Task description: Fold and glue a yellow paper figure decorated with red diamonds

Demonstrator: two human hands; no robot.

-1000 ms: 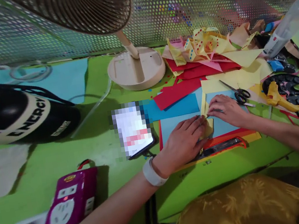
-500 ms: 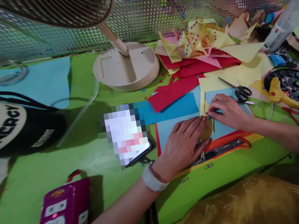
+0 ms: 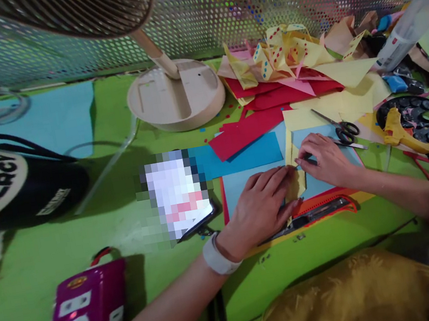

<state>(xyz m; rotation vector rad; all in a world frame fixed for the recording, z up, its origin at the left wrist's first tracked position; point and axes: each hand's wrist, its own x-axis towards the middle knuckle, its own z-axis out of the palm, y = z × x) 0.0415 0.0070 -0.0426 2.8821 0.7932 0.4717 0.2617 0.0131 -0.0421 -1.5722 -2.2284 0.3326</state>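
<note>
Yellow strip point(image 3: 289, 149) on blue sheet point(image 3: 237, 185)

Left hand point(image 3: 260, 202) flat over strip; right hand point(image 3: 326, 159) just beside, fingertips bunched at its edge, grip unclear. Pose much as a second ago; view has swung right, bottle point(image 3: 59, 178) now cut by left edge. Reads "NERGY", first letter clipped; smaller lettering illegible. Phone point(image 3: 177, 186) screen blurred out

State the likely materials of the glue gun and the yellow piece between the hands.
Glue gun: likely smooth plastic; its body looks moulded and evenly yellow. Yellow piece: probably matte paper or thin card, given its flat, straight-edged look.
</note>
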